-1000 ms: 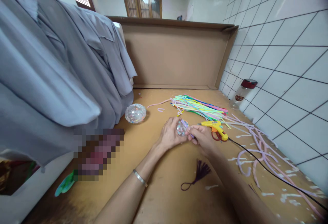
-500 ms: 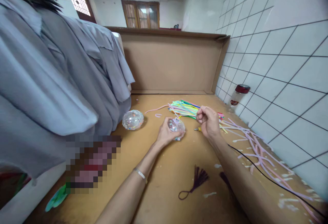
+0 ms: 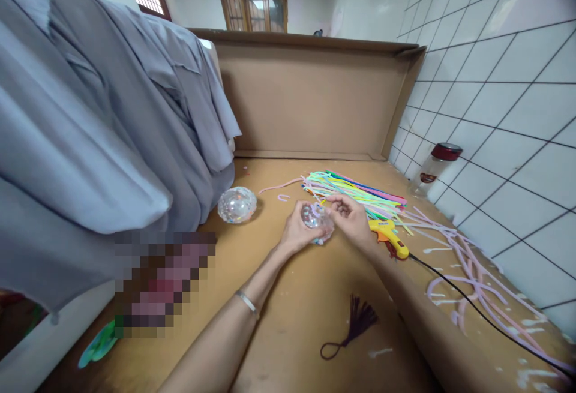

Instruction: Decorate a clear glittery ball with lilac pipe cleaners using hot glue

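My left hand (image 3: 297,228) is closed around the side of a transparent faceted ball (image 3: 322,236), whose top carries a small pale lilac piece (image 3: 317,208). Against the ball's upper right edge, the thumb and fingers of my right hand (image 3: 348,218) are pinched together; what they hold, if anything, is too small to make out. A yellow hot glue gun (image 3: 390,240) lies just beyond my right wrist, its nozzle end hidden behind the hand. Left of my hands sits a second transparent ball (image 3: 237,205).
A bundle of colourful pipe cleaners (image 3: 355,192) lies behind my right hand. Loose lilac strips (image 3: 472,279) and a black cord run along the tiled wall. A dark tassel (image 3: 357,324) lies in front. A red-lidded bottle (image 3: 434,171) stands right; a grey garment (image 3: 148,135) hangs left.
My right hand has moved left to the ball's top edge, leaving more of the glue gun in sight. My left hand still holds the ball. The view has shifted slightly.
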Available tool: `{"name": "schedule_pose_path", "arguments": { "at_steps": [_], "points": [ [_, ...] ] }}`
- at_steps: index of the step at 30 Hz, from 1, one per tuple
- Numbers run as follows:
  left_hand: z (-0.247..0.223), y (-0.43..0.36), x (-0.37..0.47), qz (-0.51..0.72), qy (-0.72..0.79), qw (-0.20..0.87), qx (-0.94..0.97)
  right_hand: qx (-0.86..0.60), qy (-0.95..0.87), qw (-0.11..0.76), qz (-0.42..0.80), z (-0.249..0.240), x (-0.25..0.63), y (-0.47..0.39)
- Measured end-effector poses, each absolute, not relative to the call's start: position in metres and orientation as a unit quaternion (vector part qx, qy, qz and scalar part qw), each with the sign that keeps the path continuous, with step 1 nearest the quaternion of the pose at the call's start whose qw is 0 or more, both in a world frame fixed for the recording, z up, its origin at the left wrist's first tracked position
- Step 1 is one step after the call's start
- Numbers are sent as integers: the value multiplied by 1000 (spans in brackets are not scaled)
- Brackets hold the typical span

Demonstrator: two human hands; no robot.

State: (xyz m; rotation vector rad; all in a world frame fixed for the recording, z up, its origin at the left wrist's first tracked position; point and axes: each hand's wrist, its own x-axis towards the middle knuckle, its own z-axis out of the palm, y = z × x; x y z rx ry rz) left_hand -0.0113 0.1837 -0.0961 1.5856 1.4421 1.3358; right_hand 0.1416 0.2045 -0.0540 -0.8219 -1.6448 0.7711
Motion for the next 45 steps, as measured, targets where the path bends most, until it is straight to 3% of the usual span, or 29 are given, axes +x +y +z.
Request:
{"name": "schedule_pose_path", "arguments": {
  "at_steps": [8,13,17,20,24,31,40,45],
  "points": [
    [-98,177,-1,504,498,285,645,-270,-811,501,138,-64,134,189],
    [-99,177,-5,503,530,297,615,-360,-804,472,30,-54,151,186],
    [-99,176,-6,493,539,303,612,-634,-719,261,-110,-47,185,189],
    [-98,175,-6,499,536,308,608,-748,-646,91,-122,-50,206,188],
    [-98,175,-6,504,537,306,604,-783,-618,9,-72,-63,218,189],
    [-105,179,-10,518,530,312,594,-807,-589,48,-13,-70,229,198],
    [-104,179,-11,524,530,330,579,-767,-591,252,-4,-61,232,196],
    [-100,176,-7,513,530,328,590,-641,-629,425,-110,-67,225,192]
  ]
}}
